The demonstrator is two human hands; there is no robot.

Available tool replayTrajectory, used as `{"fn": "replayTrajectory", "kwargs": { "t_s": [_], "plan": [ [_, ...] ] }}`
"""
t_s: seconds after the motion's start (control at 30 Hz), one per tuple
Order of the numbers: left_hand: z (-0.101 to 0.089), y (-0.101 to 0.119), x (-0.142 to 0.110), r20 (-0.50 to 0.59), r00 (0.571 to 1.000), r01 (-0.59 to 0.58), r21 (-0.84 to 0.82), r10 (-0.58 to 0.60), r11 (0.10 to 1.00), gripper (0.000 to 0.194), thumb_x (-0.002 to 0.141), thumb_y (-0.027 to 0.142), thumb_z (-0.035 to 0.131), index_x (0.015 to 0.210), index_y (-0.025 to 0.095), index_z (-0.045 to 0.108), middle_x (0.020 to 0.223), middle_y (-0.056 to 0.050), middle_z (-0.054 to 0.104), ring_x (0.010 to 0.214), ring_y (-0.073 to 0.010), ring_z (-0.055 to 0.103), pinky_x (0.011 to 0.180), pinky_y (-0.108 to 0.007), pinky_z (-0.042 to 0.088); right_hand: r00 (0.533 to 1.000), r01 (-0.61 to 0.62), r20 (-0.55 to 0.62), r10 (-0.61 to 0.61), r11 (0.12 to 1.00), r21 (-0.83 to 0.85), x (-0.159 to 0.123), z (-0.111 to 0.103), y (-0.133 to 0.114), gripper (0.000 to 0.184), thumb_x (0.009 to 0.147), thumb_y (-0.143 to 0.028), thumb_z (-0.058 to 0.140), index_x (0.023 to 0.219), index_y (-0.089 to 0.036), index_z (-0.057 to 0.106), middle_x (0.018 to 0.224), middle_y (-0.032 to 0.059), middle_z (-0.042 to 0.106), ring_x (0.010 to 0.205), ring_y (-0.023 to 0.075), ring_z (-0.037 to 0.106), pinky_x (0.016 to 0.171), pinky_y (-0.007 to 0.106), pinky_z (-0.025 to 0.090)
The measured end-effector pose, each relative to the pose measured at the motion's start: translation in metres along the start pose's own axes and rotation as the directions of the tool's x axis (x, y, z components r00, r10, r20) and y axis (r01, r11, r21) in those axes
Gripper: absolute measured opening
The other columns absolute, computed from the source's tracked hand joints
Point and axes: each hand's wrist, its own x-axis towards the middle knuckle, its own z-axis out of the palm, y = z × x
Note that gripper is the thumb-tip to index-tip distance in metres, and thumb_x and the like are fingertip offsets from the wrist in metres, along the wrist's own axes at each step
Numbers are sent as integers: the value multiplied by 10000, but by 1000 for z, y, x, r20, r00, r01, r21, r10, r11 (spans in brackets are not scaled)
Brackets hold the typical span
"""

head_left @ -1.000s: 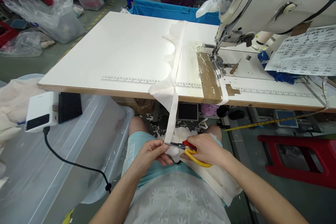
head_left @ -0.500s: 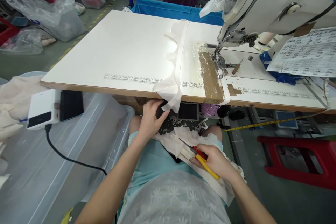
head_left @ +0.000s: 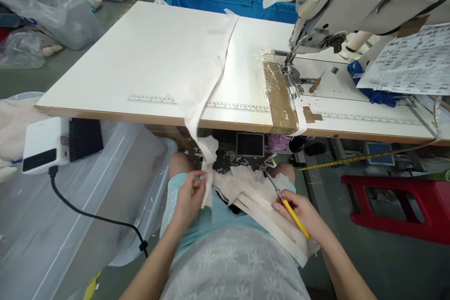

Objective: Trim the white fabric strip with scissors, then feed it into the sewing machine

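My left hand [head_left: 190, 197] is above my lap, its fingers pinched on the dangling end of a pale, thin fabric piece [head_left: 211, 75]. That piece trails over the front edge of the white table and runs back across it. In my right hand [head_left: 302, 211] is a pair of scissors [head_left: 294, 218] with yellow handles, blades pointing up and to the left. Beneath the scissors, more cream fabric [head_left: 255, 192] lies bunched and folded over my thighs.
A sewing machine [head_left: 344, 0] stands on the right of the table [head_left: 147, 56], with a wooden-handled awl [head_left: 317, 83] near its needle. A clear plastic bin [head_left: 123, 173] carrying a white power bank [head_left: 45, 143] is at my left. A red stool [head_left: 397, 201] is at right.
My left hand has come down and toward me, drawing the fabric off the table edge; the piece on the table has shifted left. The scissors have turned slightly and moved right.
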Motion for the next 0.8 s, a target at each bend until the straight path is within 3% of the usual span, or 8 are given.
{"fn": "replayTrajectory", "kwargs": {
  "t_s": [0.03, 0.1, 0.17, 0.3, 0.4, 0.5, 0.63, 0.8],
  "plan": [
    [3, 12, -9, 145, 989, -9, -85, 21, 996, 331, 907, 423, 448, 1095, 186, 582, 631, -3, 573, 579, -186, 587, 531, -264, 465, 1000, 2, 24, -2, 1000, 3, 2, 2, -3, 438, 871, -573, 544, 667, -218, 389, 600, -53, 371, 554, 115, 346, 526, 241, 273],
    [8, 36, -23, 448, 887, 8, -255, 110, 967, 407, 939, 464, 423, 1213, 203, 572, 872, -66, 664, 808, -210, 653, 654, -288, 525, 998, 10, 67, -10, 1000, 3, 4, 6, -11, 448, 864, -569, 558, 662, -221, 360, 604, -54, 365, 557, 114, 340, 521, 240, 260],
    [12, 53, -29, 569, 801, -23, -281, 186, 959, 428, 943, 442, 453, 1310, 235, 526, 1033, -83, 672, 965, -223, 642, 716, -290, 527, 995, 20, 101, -20, 1000, 3, 6, 8, -17, 453, 858, -560, 575, 667, -222, 342, 617, -51, 386, 571, 116, 352, 523, 239, 255],
    [15, 63, -26, 371, 883, -335, 73, 287, 939, 262, 920, 410, 520, 899, 211, 689, 818, -46, 628, 716, -165, 573, 594, -257, 418, 988, 27, 152, -27, 1000, 0, 7, 8, -21, 462, 842, -559, 614, 678, -216, 352, 643, -47, 413, 587, 114, 355, 524, 239, 250],
    [14, 63, -23, 282, 894, -394, 129, 347, 910, 356, 922, 438, 504, 713, 182, 638, 914, -59, 603, 588, -106, 480, 533, -253, 360, 983, 18, 184, -18, 1000, 0, 9, 5, -21, 456, 836, -565, 630, 689, -210, 386, 644, -50, 403, 594, 112, 340, 519, 238, 251],
    [12, 65, -22, 370, 908, -181, -72, 195, 981, 357, 919, 500, 491, 795, 181, 593, 837, -51, 646, 443, -73, 441, 462, -238, 356, 971, 31, 235, -39, 999, 38, 15, 1, -23, 434, 856, -564, 615, 715, -205, 414, 662, -52, 398, 611, 111, 337, 527, 236, 262],
    [10, 69, -21, 552, 834, 211, -309, -6, 927, 443, 819, 596, 620, 970, 185, 550, 633, -26, 670, 545, -190, 663, 526, -260, 508, 937, 81, 330, -117, 989, 122, 27, -2, -30, 426, 887, -567, 570, 729, -207, 408, 674, -56, 366, 614, 107, 325, 531, 236, 272],
    [11, 69, -17, 551, 832, 304, -362, -61, 881, 516, 752, 615, 704, 964, 155, 609, 737, -86, 732, 719, -239, 732, 630, -274, 568, 905, 110, 401, -144, 988, 106, 40, -2, -32, 457, 869, -606, 571, 706, -207, 418, 666, -52, 365, 607, 108, 330, 528, 232, 291]
  ]
}}
